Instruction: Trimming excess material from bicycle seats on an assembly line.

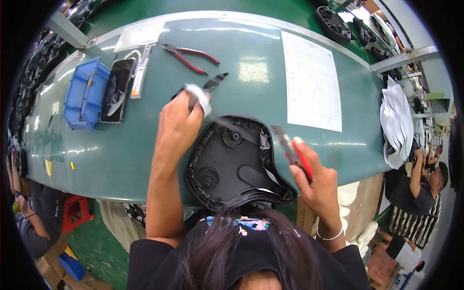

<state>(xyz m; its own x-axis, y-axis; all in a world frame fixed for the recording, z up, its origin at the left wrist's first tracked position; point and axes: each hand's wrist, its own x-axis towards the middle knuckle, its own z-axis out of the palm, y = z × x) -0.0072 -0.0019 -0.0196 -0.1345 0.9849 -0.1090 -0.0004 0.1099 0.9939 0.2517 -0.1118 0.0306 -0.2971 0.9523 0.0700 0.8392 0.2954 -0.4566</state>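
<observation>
A black saddle-shaped seat (224, 164) lies underside up at the table's near edge, its cover gathered around the rim. My left hand (178, 121) is closed on a black and white strip of material (200, 95) above the seat's far left side. Part of the strip is blurred and seems to stretch toward the seat's far rim. To the right of the seat, my right hand (316, 181) grips a utility knife (296, 154) with a red handle. Its blade points up and away, apart from the seat.
Red-handled cutting pliers (191, 55) lie beyond my left hand. A phone (117, 92) and a blue bin (84, 94) are at the left. A printed sheet (311, 82) lies at the far right, and stacked white pieces (397, 121) stand by the right edge. Other people work on both sides.
</observation>
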